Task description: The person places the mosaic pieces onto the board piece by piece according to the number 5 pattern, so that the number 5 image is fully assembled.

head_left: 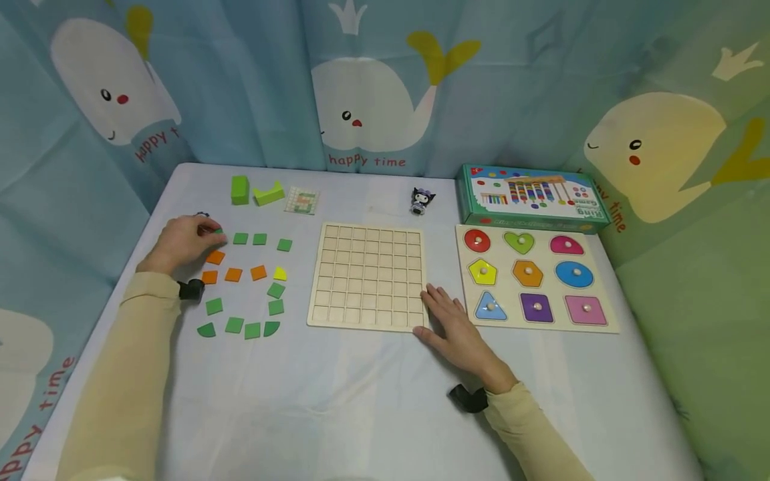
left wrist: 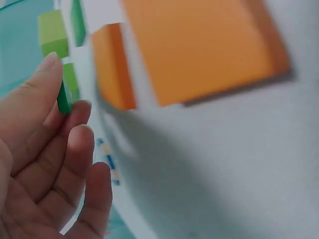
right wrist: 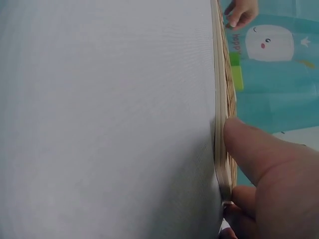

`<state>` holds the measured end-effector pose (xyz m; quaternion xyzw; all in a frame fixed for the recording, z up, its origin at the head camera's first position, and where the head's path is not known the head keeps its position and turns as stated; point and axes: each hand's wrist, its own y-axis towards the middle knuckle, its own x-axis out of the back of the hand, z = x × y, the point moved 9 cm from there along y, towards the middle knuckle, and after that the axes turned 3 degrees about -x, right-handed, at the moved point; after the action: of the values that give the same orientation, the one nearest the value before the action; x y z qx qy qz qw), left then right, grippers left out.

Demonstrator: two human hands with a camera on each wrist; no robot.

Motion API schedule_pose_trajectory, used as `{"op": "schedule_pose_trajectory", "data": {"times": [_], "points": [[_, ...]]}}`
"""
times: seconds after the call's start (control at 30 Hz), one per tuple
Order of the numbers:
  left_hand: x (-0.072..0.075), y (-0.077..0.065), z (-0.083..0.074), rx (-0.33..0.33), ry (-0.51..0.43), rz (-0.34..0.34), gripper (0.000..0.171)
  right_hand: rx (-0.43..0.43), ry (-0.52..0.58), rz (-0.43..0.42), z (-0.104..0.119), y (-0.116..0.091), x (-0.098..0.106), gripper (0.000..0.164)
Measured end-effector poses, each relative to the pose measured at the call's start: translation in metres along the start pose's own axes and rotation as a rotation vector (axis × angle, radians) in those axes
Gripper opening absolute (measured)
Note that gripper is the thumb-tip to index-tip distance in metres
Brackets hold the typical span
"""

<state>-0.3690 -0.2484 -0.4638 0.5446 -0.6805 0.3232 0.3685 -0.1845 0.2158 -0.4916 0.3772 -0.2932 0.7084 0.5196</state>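
Observation:
Between its thumb and fingertips, my left hand (head_left: 182,242) pinches a green tile (left wrist: 64,97), seen edge-on in the left wrist view. Orange tiles (head_left: 233,274) lie just below that hand, with a row of green square tiles (head_left: 259,238) to its right. My right hand (head_left: 457,334) rests at the lower right corner of a wooden grid board (head_left: 368,277). Its fingers stretch along the board's right edge, and in the right wrist view the thumb (right wrist: 254,147) lies on the rim. The board's cells hold no tiles.
More green tiles (head_left: 234,325) and a yellow quarter-round tile (head_left: 280,273) lie left of the board. Behind stand green blocks (head_left: 240,190), a pattern card (head_left: 302,200) and a small figurine (head_left: 420,200). A knobbed shape puzzle (head_left: 499,290) and a game box (head_left: 532,197) occupy the right.

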Motion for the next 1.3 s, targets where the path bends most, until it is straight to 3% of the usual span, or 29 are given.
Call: {"op": "schedule_pose_trajectory", "data": {"times": [0.13, 0.37, 0.53, 0.77, 1.03, 1.3], "points": [[0.006, -0.002, -0.012, -0.035, -0.024, -0.019, 0.037, 0.008, 0.0, -0.009, 0.002, -0.001, 0.0, 0.074], [0.003, 0.0, -0.052, -0.12, -0.081, -0.013, 0.036, 0.02, -0.004, -0.035, 0.003, -0.001, 0.001, 0.074], [-0.009, 0.005, -0.081, -0.204, -0.093, -0.008, 0.035, 0.004, -0.003, -0.013, 0.001, 0.001, -0.001, 0.073], [-0.027, 0.015, -0.115, -0.313, -0.107, -0.059, 0.034, 0.007, 0.009, -0.014, 0.001, 0.002, -0.002, 0.072], [-0.048, 0.019, -0.153, -0.368, -0.138, -0.037, 0.039, 0.022, 0.004, -0.028, 0.003, 0.002, -0.001, 0.072], [-0.072, 0.027, -0.184, -0.456, -0.126, -0.017, 0.03, 0.004, 0.015, -0.01, 0.003, 0.003, 0.0, 0.075]]}}
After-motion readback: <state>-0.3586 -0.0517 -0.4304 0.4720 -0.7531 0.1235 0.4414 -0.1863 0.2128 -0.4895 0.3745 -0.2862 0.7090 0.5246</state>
